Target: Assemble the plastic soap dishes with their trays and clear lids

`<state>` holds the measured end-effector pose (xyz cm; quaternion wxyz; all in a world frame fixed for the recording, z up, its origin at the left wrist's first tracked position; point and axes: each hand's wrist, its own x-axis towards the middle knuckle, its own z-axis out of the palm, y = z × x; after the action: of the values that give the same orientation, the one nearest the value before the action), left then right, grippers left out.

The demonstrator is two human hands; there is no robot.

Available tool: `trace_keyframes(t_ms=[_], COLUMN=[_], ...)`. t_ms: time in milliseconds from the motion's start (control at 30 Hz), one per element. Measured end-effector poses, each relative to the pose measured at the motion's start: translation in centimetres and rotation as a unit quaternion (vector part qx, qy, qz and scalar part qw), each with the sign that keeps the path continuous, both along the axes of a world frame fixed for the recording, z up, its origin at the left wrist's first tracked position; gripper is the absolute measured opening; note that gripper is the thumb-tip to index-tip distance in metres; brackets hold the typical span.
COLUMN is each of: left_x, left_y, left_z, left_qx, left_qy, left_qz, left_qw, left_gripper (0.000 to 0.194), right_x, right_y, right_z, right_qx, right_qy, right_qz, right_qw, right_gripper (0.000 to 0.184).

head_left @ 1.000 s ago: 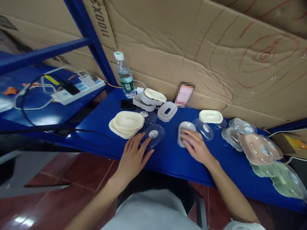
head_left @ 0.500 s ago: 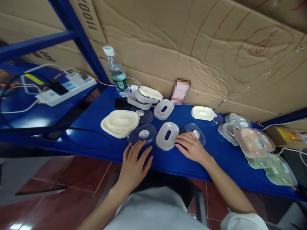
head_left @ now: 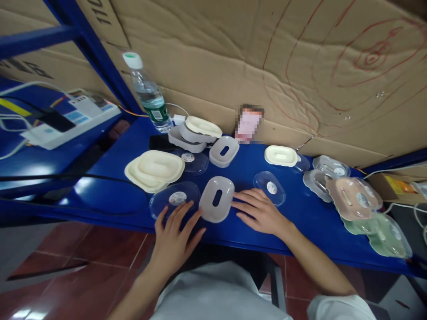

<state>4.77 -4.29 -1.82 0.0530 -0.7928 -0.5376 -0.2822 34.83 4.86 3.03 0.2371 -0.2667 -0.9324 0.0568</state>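
Note:
A pale grey oval soap-dish-like tray (head_left: 224, 212) with a long slot in its middle lies flat between my two hands. The fingertips of my right hand (head_left: 258, 212) rest at its right edge, the fingers stretched out. With spread fingers, my left hand (head_left: 175, 238) reaches over the near edge of a clear plastic lid (head_left: 163, 195) bearing a round sticker; its index fingertip is at the tray's left edge. Another clear lid (head_left: 263, 181) lies just beyond my right hand. Further back stands a similar slotted grey tray (head_left: 216, 158).
Cream trays (head_left: 160, 166) overlap at the left, near stacked grey trays (head_left: 187, 142) and a water bottle (head_left: 150, 95). A cream tray (head_left: 280, 155) sits at the back. Pink (head_left: 350, 191) and green trays (head_left: 363, 229) with clear covers lie right. A cardboard wall (head_left: 200, 58) rises behind.
The slotted grey tray has slid left and toward me, with my right hand following at its edge. My left hand is now closer to the tray. The camera view has shifted slightly.

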Motion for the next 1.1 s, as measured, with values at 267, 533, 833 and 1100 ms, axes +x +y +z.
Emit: trace_keyframes(t_ms=[267, 533, 833, 1100], left_x=[-3.2, -5.0, -0.6, -4.4], left_y=[-0.7, -0.9, -0.1, -0.6], left_z=[-1.5, -2.0, 0.0, -0.8], left_qx=[0.014, 0.052, 0.098, 0.058], left_qy=[-0.003, -0.028, -0.060, -0.036], left_qz=[0.013, 0.034, 0.024, 0.182], left_qw=[1.000, 0.998, 0.993, 0.981], left_gripper=[0.037, 0.026, 0.032, 0.017], right_x=[-1.1, -1.4, 7.4, 5.0], right_y=[-0.5, -0.4, -2.4, -2.1], right_z=[-1.4, 0.0, -2.1, 1.3], right_qx=[-0.007, 0.015, -0.007, -0.065], right_qy=[-0.082, -0.111, -0.079, 0.011], right_qz=[-0.006, -0.003, -0.432, -0.277], right_qw=[0.997, 0.994, 0.898, 0.959], right_gripper=[0.040, 0.056, 0.080, 0.067])
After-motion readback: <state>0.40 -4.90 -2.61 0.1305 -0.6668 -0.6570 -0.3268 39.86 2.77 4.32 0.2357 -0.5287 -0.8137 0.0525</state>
